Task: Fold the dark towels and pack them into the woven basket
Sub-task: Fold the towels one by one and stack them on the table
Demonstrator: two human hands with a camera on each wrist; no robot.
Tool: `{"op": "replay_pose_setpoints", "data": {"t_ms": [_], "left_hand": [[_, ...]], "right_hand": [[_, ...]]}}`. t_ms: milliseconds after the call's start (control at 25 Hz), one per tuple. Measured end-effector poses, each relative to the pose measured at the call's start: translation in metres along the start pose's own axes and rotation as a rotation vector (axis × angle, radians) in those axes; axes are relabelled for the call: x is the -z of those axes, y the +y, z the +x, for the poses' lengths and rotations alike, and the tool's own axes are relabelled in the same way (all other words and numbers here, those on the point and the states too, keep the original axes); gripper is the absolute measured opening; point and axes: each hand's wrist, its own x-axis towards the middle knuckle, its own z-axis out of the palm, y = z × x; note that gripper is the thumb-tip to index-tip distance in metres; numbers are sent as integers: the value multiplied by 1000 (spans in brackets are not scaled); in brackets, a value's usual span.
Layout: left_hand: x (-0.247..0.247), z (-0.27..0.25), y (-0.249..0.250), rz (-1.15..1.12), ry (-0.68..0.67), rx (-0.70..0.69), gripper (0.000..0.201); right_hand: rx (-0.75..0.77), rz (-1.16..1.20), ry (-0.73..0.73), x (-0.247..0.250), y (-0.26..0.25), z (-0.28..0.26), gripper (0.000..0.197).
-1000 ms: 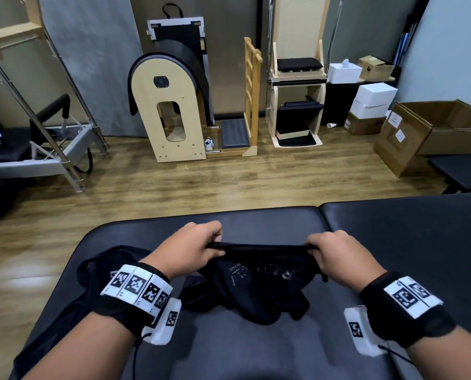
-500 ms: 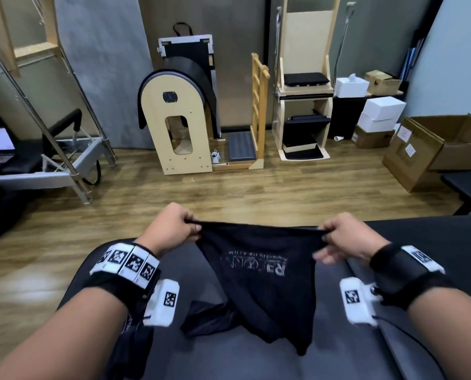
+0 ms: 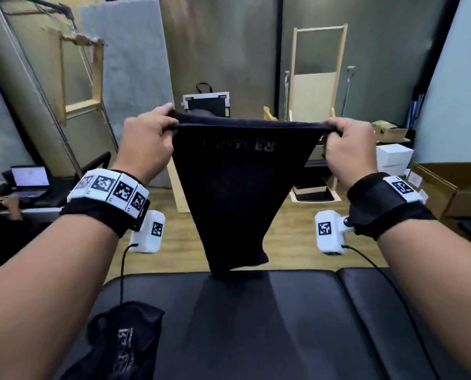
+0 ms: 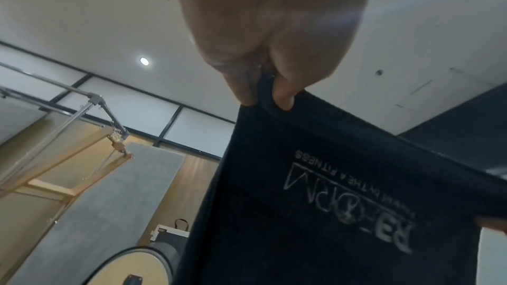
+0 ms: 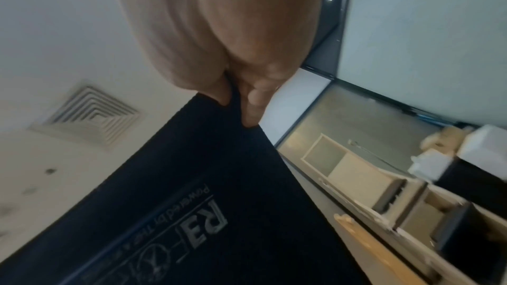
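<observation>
The black padded table (image 3: 297,325) fills the lower part of the head view. Above its far edge hangs the dark towel (image 3: 228,193), stretched by its top edge and narrowing downward, its lowest end near the table or just touching it — I cannot tell which. A second dark towel (image 3: 124,344) lies crumpled on the table at the near left. No woven basket is visible in any view.

The left hand (image 3: 146,144) pinches one upper corner between thumb and curled fingers (image 4: 284,96), and the right hand (image 3: 349,146) pinches the other corner in the same way.

I judge the cloth soft and light: it sags and has no stiffness, so it will not keep a shape by itself. The corners and hems are the good places to hold — a grip in the middle would only bunch it.
</observation>
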Motion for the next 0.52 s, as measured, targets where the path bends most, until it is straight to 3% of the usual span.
{"op": "replay_pose_setpoints", "data": {"t_ms": [120, 320, 520], "left_hand": [[1, -40, 0, -10, -13, -35, 27], [-19, -160, 10, -96, -221, -62, 21], [-54, -288, 6, -62, -659, 225, 16]], "right_hand": [[36, -39, -29, 21, 16, -41, 42], [-82, -181, -226, 53, 74, -145, 34], [-183, -503, -624, 57, 137, -257, 27]]}}
